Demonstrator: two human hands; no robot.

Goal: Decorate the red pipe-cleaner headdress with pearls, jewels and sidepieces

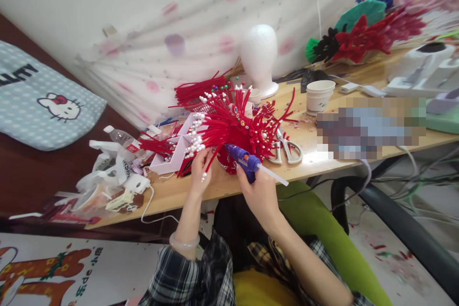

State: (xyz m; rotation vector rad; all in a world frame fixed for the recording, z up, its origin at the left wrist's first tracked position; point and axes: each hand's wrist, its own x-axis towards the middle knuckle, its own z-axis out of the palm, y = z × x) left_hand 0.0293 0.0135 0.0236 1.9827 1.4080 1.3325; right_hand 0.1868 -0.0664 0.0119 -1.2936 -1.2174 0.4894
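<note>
My right hand (pixel 260 196) is wrapped round a purple hot glue gun (pixel 236 154), a pale glue stick (pixel 274 175) poking out of its back. The gun's nose points into a red chenille headpiece (pixel 229 129) with pearl-tipped spikes and coloured gems. At the headpiece's near left edge, my left hand (pixel 201 172) has its fingers closed on a red chenille stem (pixel 212 161) with white beads at its lower end. Its fingertips are partly hidden among the red strands. Scissors (pixel 289 148) lie just right of the headpiece.
A lilac tray (pixel 161 165) with beaded red stems stands at the left, near plastic bags (pixel 103 177) and a bottle (pixel 120 137). Behind are a foam head (pixel 260 52) and a bundle of red stems (pixel 197 91). A paper cup (pixel 319 98) stands to the right.
</note>
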